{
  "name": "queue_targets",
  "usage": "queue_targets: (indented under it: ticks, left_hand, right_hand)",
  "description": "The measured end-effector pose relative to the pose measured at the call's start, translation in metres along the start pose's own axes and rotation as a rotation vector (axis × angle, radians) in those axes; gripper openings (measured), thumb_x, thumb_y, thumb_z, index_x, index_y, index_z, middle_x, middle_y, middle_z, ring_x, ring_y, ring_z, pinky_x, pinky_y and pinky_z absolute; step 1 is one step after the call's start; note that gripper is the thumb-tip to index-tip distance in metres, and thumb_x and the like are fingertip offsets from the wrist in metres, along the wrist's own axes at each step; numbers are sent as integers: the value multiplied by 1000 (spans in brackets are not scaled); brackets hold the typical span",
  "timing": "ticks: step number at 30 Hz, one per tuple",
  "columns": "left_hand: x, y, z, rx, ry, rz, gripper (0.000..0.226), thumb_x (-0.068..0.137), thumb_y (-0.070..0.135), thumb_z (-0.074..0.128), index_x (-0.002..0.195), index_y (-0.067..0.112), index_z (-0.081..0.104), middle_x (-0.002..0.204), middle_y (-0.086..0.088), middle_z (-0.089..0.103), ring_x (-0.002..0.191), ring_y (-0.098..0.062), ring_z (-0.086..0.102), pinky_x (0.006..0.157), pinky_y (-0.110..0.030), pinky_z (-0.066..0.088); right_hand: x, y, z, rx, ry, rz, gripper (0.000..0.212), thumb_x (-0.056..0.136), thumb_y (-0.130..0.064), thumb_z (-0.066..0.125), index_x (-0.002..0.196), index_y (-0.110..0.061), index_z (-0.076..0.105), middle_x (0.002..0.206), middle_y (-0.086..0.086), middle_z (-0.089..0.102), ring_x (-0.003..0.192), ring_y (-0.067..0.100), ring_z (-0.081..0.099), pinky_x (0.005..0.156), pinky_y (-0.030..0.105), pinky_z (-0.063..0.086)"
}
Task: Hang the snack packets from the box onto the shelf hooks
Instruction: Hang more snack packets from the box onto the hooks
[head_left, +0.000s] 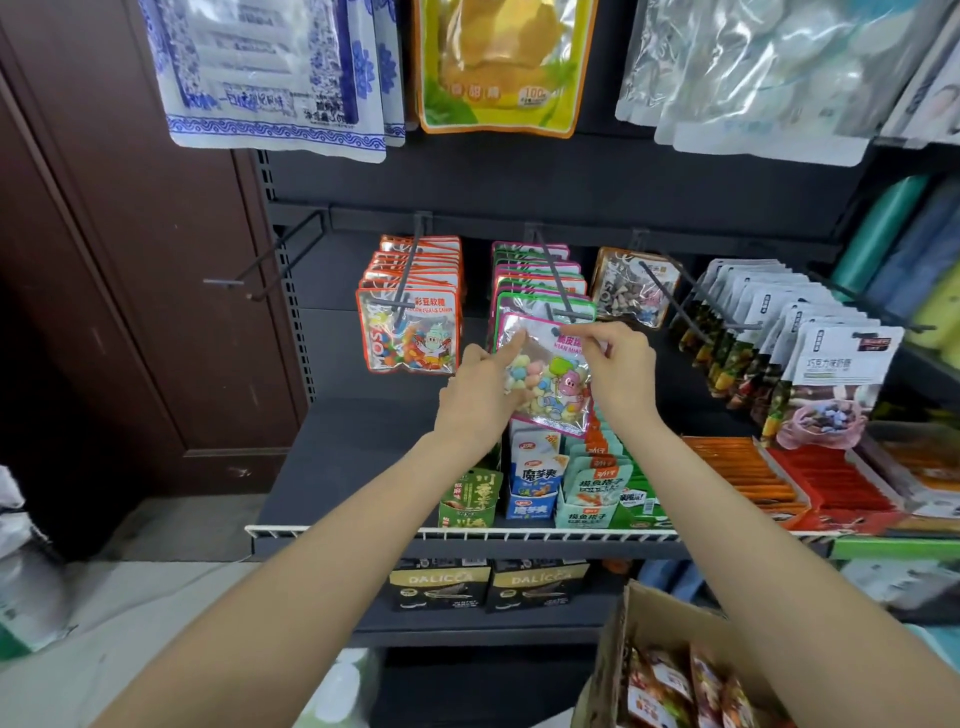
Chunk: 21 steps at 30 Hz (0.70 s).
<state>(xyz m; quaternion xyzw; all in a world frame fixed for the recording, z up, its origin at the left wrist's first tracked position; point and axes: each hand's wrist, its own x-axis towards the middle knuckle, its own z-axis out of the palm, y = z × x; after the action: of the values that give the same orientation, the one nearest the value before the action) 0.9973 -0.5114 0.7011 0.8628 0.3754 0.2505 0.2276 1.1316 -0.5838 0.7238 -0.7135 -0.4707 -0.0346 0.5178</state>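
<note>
Cardboard box (670, 670): lower right, below the shelf (467, 532), packets inside. Left hand (480, 392) and right hand (618, 364): above the shelf, both pinching one candy packet (550, 374). Packet's top sits at the hook (558, 291), fronting a hung pink-and-green row.

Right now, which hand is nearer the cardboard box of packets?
Right. The right hand pinches the pink-edged packet above the cardboard box at lower right; the left hand holds its far edge.
</note>
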Motion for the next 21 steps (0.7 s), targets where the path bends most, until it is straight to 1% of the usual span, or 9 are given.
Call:
queue_targets:
  ticks: [3,5,7,9,11,13,16,18,21]
  left_hand:
    - [8,1,2,141,11,-2,72,91,26,60,149,36,17,120,-9,39,98,-25,54,84,-43,51]
    - [13,2,4,234,41,-6,73,89,23,63,147,34,21,126,-10,37,107,-28,51,86,-44,50]
    - [18,3,6,266,63,-4,73,87,21,65,146,31,23,130,-11,37,112,-29,48,88,-42,49]
    - [23,3,6,265,100,6,68,86,17,65,142,27,27,129,-11,38,113,-28,48,86,-39,47]
    - [26,3,5,271,149,19,61,87,14,63,138,23,32,129,-10,38,113,-28,48,85,-37,45]
    - [25,3,3,270,185,37,57,87,15,62,136,23,35,133,-10,36,119,-28,44,90,-39,44]
    - [19,5,2,273,244,66,48,88,21,62,132,22,43,137,-10,34,125,-27,38,96,-39,39]
    - [7,6,4,255,294,96,42,87,24,64,126,20,50,134,-11,38,124,-27,39,96,-40,38]
    - [-14,8,13,274,390,124,41,81,20,70,120,18,56,134,-14,43,123,-31,43,95,-44,39]
  right_hand:
    - [1,3,6,-183,-44,-56,30,89,-9,61,118,-14,64,127,5,46,112,9,44,85,11,33]
    - [0,7,11,-320,-107,-64,42,85,-13,66,126,-12,55,141,3,33,119,6,33,85,19,37]
    - [2,9,16,-412,-147,-54,49,83,-13,68,128,-11,48,148,2,23,130,15,26,85,27,43]
    - [7,8,20,-429,-164,-33,58,81,-9,70,133,-13,43,152,0,19,137,19,21,92,33,45]
    - [11,8,22,-418,-182,-31,68,80,-6,70,139,-18,38,154,-3,15,141,19,17,102,35,40]
    - [11,9,21,-385,-188,-50,71,80,-6,70,141,-21,36,155,-5,12,143,19,13,107,33,34]
    - [3,7,13,-306,-159,-78,66,82,-9,70,139,-20,40,154,-4,16,142,16,14,104,23,27]
    - [-9,8,3,-280,-113,-87,53,84,-13,69,132,-18,48,148,-2,27,137,15,22,97,17,28]
    - [-35,19,-14,-244,-90,-85,37,85,-17,66,121,-17,57,129,1,45,125,17,39,94,20,34]
